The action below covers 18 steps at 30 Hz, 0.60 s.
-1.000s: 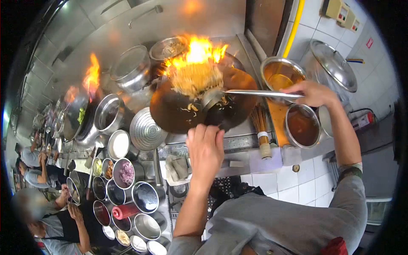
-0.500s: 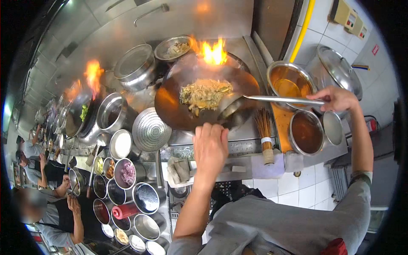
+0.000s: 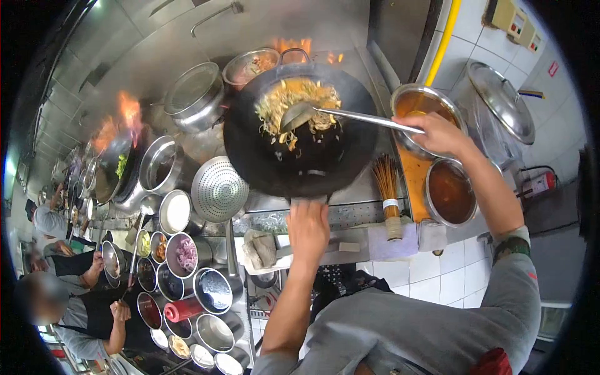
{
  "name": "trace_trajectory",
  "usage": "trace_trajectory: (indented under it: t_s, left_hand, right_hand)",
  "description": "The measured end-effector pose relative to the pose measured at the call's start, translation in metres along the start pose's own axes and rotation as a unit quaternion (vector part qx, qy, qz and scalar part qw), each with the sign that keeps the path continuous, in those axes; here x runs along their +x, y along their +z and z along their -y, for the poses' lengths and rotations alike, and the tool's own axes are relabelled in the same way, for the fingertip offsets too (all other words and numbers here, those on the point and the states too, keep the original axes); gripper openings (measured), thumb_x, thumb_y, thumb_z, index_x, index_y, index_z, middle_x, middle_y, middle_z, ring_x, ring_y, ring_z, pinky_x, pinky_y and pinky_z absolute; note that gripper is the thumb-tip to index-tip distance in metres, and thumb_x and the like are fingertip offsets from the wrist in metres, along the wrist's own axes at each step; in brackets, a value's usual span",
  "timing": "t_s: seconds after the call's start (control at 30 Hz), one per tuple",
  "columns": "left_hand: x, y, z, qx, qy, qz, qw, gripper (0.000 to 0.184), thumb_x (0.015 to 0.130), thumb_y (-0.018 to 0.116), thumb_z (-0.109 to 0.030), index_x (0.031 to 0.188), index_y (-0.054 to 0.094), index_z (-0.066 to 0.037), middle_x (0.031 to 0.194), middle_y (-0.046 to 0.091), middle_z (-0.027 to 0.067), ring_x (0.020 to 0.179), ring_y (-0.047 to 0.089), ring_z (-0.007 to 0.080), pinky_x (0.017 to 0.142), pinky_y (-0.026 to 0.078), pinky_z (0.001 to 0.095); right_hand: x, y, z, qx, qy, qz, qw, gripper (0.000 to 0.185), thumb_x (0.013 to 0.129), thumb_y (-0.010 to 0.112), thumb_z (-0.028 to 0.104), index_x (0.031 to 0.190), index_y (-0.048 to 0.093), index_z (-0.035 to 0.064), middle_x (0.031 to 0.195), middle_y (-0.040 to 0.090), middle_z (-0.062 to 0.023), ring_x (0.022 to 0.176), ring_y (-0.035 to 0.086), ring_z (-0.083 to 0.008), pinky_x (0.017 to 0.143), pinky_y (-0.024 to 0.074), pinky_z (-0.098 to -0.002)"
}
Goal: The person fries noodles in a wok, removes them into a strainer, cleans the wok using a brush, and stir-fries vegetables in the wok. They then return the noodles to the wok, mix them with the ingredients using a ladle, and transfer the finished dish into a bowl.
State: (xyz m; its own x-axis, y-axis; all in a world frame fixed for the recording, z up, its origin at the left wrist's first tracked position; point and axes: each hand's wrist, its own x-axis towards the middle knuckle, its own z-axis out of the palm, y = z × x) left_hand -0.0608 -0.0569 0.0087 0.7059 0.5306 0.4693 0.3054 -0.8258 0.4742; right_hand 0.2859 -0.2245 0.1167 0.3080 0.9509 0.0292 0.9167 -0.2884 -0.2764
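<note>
My left hand [image 3: 308, 231] is closed round the near handle of a large dark wok [image 3: 262, 165]. The wok holds a mix of pale strands, noodle-like, with darker pieces [image 3: 275, 100], gathered toward its far side and blurred by motion. In my right hand [image 3: 437, 133] is the end of a long steel ladle handle. The ladle [image 3: 369, 119] reaches leftward over the wok, its bowl touching or just above the food. Flames [image 3: 294, 45] show behind the wok's far rim.
Right of the wok are a bamboo brush [image 3: 389, 194], a bowl of amber liquid [image 3: 400, 100] and a pot of reddish sauce [image 3: 450, 190]. Left are a perforated strainer [image 3: 219, 187], a lidded pot [image 3: 195, 94] and several ingredient tins [image 3: 186, 253]. Co-workers [image 3: 81, 300] stand far left.
The wok has tipped, and the food has shifted toward its far side. My right hand and the ladle have moved left and forward over the food. The flames behind the wok have shrunk.
</note>
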Motion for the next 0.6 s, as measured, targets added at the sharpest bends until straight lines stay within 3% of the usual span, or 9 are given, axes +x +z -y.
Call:
trace_trajectory:
  t_s: [0.03, 0.13, 0.23, 0.33, 0.37, 0.47, 0.53, 0.6]
  left_hand:
    - [-0.022, -0.004, 0.001, -0.002, 0.0, 0.011, 1.0, 0.009, 0.089, 0.071, -0.014, 0.089, 0.065, -0.006, 0.089, 0.058, 0.0129, 0.087, 0.056, 0.0346, 0.075, 0.042, 0.0459]
    - [-0.017, -0.06, -0.041, -0.053, 0.007, -0.004, 0.999, 0.009, 0.086, 0.073, -0.007, 0.094, 0.068, -0.006, 0.086, 0.061, 0.0129, 0.085, 0.056, 0.0338, 0.077, 0.043, 0.0437]
    - [0.04, -0.066, -0.042, -0.057, 0.022, -0.044, 0.997, 0.009, 0.087, 0.073, -0.01, 0.092, 0.066, -0.005, 0.087, 0.059, 0.0124, 0.084, 0.054, 0.0346, 0.075, 0.042, 0.0441]
    - [0.043, 0.001, 0.001, -0.022, 0.001, -0.034, 0.999, 0.009, 0.089, 0.071, -0.013, 0.09, 0.066, -0.006, 0.086, 0.059, 0.0137, 0.086, 0.056, 0.0359, 0.075, 0.043, 0.0462]
    - [0.03, 0.007, 0.006, -0.017, -0.003, -0.022, 1.0, 0.011, 0.089, 0.071, -0.015, 0.091, 0.066, -0.006, 0.088, 0.06, 0.0137, 0.087, 0.056, 0.0362, 0.075, 0.043, 0.0469]
    - [-0.031, -0.002, 0.011, -0.01, -0.003, 0.031, 0.999, 0.014, 0.089, 0.072, -0.018, 0.093, 0.067, -0.006, 0.093, 0.062, 0.0136, 0.09, 0.058, 0.0367, 0.073, 0.043, 0.0482]
    - [-0.021, -0.051, -0.03, -0.067, 0.051, -0.033, 0.996, 0.014, 0.088, 0.073, -0.018, 0.094, 0.067, -0.007, 0.093, 0.061, 0.0127, 0.09, 0.057, 0.0353, 0.073, 0.043, 0.0472]
    - [0.019, -0.079, -0.046, -0.038, 0.006, -0.016, 0.999, 0.013, 0.088, 0.073, -0.017, 0.095, 0.067, -0.008, 0.093, 0.06, 0.011, 0.09, 0.056, 0.0337, 0.074, 0.042, 0.0464]
  right_hand:
    - [-0.008, -0.008, 0.015, 0.004, 0.063, 0.01, 0.998, 0.061, 0.084, 0.07, 0.007, 0.142, 0.061, 0.0236, 0.118, 0.072, -0.0157, 0.109, 0.068, -0.0321, 0.102, 0.0496, -0.0398]
    - [-0.039, -0.046, 0.007, 0.067, 0.028, 0.078, 0.994, 0.059, 0.085, 0.068, 0.005, 0.141, 0.062, 0.023, 0.129, 0.069, -0.0158, 0.116, 0.067, -0.0305, 0.103, 0.0496, -0.0387]
    - [-0.037, -0.072, 0.018, 0.124, 0.067, 0.156, 0.978, 0.058, 0.086, 0.065, 0.005, 0.141, 0.062, 0.0232, 0.125, 0.07, -0.0172, 0.112, 0.068, -0.032, 0.1, 0.0506, -0.0406]
    - [-0.007, -0.028, 0.02, 0.011, -0.022, 0.041, 0.999, 0.057, 0.087, 0.066, 0.007, 0.142, 0.061, 0.0232, 0.122, 0.071, -0.0176, 0.107, 0.069, -0.0331, 0.097, 0.0519, -0.0423]
    - [0.001, -0.026, 0.044, 0.021, 0.078, 0.083, 0.993, 0.055, 0.089, 0.066, 0.009, 0.142, 0.06, 0.0224, 0.121, 0.071, -0.0179, 0.103, 0.07, -0.0337, 0.093, 0.0526, -0.0431]
    - [-0.016, -0.02, 0.021, -0.004, -0.012, -0.007, 1.0, 0.058, 0.087, 0.068, 0.007, 0.142, 0.06, 0.0228, 0.12, 0.071, -0.0185, 0.101, 0.07, -0.0338, 0.092, 0.0527, -0.043]
    - [-0.031, -0.064, 0.024, 0.041, 0.042, 0.077, 0.995, 0.065, 0.082, 0.071, 0.0, 0.142, 0.061, 0.0235, 0.121, 0.07, -0.0187, 0.104, 0.07, -0.0332, 0.092, 0.0524, -0.0423]
    - [-0.04, -0.075, 0.015, 0.114, 0.073, 0.151, 0.979, 0.069, 0.079, 0.071, -0.003, 0.142, 0.061, 0.0235, 0.121, 0.07, -0.019, 0.105, 0.069, -0.0338, 0.093, 0.0521, -0.0423]
